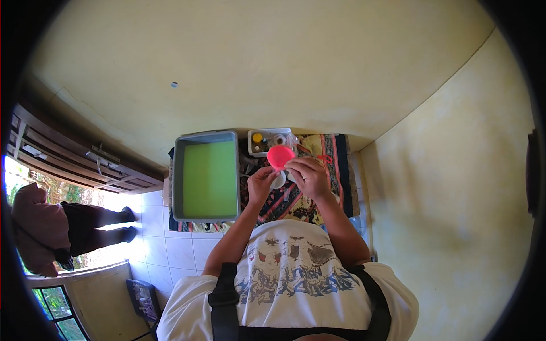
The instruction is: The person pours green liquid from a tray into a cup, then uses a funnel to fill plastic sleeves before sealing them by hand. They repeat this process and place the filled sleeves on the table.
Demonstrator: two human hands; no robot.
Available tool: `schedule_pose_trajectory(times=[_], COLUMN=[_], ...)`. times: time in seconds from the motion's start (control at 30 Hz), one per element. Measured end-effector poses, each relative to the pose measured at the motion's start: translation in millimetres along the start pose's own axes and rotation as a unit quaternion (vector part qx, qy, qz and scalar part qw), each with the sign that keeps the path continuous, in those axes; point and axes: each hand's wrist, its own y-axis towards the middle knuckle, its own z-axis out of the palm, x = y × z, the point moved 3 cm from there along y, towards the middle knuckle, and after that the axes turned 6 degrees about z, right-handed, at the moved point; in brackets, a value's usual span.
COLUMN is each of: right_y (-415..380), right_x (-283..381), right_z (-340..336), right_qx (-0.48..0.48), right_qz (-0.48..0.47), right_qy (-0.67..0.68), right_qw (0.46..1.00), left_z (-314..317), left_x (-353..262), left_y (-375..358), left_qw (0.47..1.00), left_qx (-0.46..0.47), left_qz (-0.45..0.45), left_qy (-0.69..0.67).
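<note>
A bright pink round piece [281,156], perhaps a small bowl or disc, is raised over the patterned cloth. My right hand [310,177] pinches its lower right edge with the fingers closed. At its bottom edge, the fingertips of my left hand [261,185] are also closed on it. Just below the pink piece, between my hands, a white round cup-like thing [278,181] is partly hidden. A thin red item [325,159] lies beyond my right hand, too small to name.
To the left stands a grey tub [178,187] filled with green liquid. A white box [256,150] with a yellow-lidded jar [257,137] and other small items sits behind my hands. The patterned cloth [296,211] lies beneath. Another person [42,224] stands at the doorway, left.
</note>
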Motion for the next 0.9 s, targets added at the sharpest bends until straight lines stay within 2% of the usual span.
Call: schedule_pose_trajectory(times=[0.07,0.17,0.27,0.37,0.47,0.57,0.67,0.8,0.9], right_y=[1,2,-1,-2,0,0,-1,6,7], right_x=[-2,-3,-10,-8,-5,-3,2,5,17], right_z=[1,1,7,7,12,16,18,20,15], right_qx=[0.003,0.024,0.039,0.04,0.043,0.049,0.069,0.078,0.081], right_qz=[0.004,0.0,0.001,-0.002,0.001,0.008,0.018,0.003,-0.023], right_qy=[0.008,0.007,0.004,-0.003,0.0,-0.019,-0.03,-0.021,0.011], right_qw=[1.0,1.0,0.999,0.999,0.999,0.999,0.997,0.997,0.996], left_z=[2,0,-1,3,4,7,7,7,1], left_x=[1,6,-22,-16,-43,-59,-53,-70,-85], left_y=[-1,0,-1,-3,-6,-11,-13,-16,-21], left_qw=[0.999,0.999,0.989,0.994,0.978,0.961,0.952,0.91,0.861], left_qx=[-0.01,-0.009,0.014,-0.045,-0.038,-0.084,-0.081,-0.12,-0.103], left_qz=[-0.009,-0.005,0.104,0.101,0.151,0.189,0.233,0.317,0.359], left_qy=[-0.049,-0.038,0.101,0.008,0.136,0.183,0.178,0.239,0.344])
